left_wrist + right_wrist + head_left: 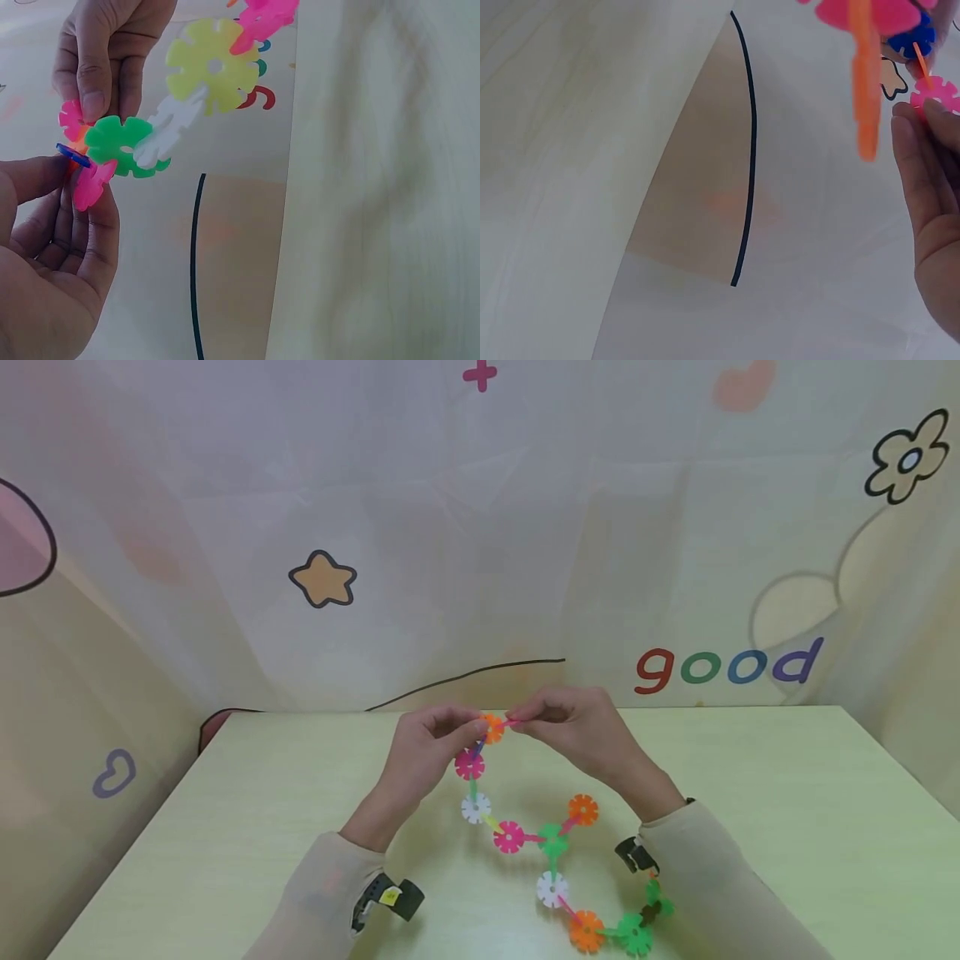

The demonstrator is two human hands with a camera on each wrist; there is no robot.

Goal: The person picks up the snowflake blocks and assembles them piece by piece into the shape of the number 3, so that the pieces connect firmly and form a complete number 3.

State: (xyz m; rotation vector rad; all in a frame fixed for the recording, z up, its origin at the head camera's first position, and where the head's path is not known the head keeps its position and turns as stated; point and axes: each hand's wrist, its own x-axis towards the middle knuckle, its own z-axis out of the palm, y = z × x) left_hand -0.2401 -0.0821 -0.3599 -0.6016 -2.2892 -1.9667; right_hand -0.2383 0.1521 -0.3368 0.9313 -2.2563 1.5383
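Observation:
A chain of notched plastic snowflake discs hangs between and below the two hands. Near its upper end is an orange disc [492, 728], seen edge-on in the right wrist view. Thumb and fingers of the left hand [420, 752] pinch the chain by this orange disc and a blue disc [73, 155]. From the right, the right hand [581, 727] pinches a pink disc [934, 94], whose edge meets the orange one. Below hang another pink disc [469, 765], a white disc [476, 808] and a lower pink disc [509, 837]. Fingertips hide part of the joint.
The chain runs on through a green disc [552, 841], with an orange disc [582, 809] branching off, to a green disc [634, 935] near the right sleeve. A pale table [300, 810] lies beneath, a printed curtain [450, 568] behind. Both wrists wear strapped cameras.

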